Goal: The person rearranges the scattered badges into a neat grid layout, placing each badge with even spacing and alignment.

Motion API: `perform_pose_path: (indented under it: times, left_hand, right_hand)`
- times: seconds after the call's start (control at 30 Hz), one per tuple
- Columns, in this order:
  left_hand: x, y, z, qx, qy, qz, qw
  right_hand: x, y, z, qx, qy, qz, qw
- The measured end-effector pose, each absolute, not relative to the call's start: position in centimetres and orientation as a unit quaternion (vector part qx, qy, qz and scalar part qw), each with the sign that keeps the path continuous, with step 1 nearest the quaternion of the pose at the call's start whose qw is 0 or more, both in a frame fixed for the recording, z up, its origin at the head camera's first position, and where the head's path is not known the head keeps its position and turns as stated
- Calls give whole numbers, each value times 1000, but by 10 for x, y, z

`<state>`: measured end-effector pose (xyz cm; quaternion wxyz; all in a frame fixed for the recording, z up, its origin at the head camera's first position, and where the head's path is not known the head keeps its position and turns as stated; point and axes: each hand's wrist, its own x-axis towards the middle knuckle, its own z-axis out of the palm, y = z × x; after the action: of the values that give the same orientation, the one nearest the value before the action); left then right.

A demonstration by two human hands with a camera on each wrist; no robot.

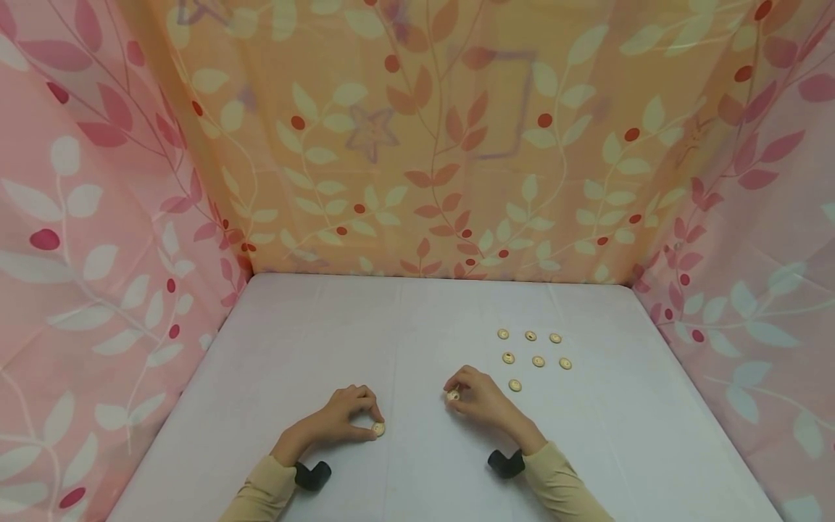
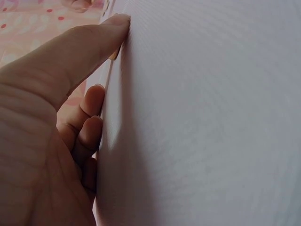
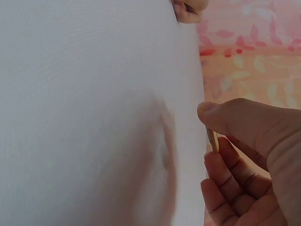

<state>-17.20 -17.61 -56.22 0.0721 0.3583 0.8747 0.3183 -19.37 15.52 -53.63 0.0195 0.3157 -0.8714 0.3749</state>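
Observation:
My left hand [image 1: 341,418] rests low over the white table, left of centre. Its thumb and index finger pinch the edges of a small, round, wood-coloured disc [image 1: 378,429] lying at the tabletop. In the left wrist view, the thumb mostly hides this disc [image 2: 114,54]. To the right, my right hand [image 1: 479,399] pinches another such disc [image 1: 453,396] between thumb and fingertips. The right wrist view shows that disc [image 3: 213,140] edge-on, raised off the cloth. Dark marks show on its face in the head view, too small to make out.
Several similar discs lie in rows beyond my right hand, among them a middle one [image 1: 538,361] and a nearest one [image 1: 514,386]. White cloth [image 1: 313,326] covers the table. Patterned curtains [image 1: 430,145] enclose its back and sides. A black wrist mount [image 1: 313,476] sits at each wrist.

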Motion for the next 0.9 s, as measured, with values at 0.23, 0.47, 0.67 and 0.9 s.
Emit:
perform_pose_path:
  times: [0.23, 0.47, 0.67, 0.9]
  left_hand:
    - [-172, -176, -563, 360, 875, 317, 70]
    - [-172, -176, -561, 361, 876, 313, 67]
    - [-171, -175, -559, 366, 874, 313, 58]
    - [-171, -174, -559, 364, 876, 310, 57]
  right_hand:
    - [-195, 167, -537, 315, -872, 374, 42]
    - [-196, 181, -533, 302, -875, 374, 57]
    - [-196, 194, -530, 277, -881, 379, 59]
    - [-195, 208, -533, 247, -894, 367, 69]
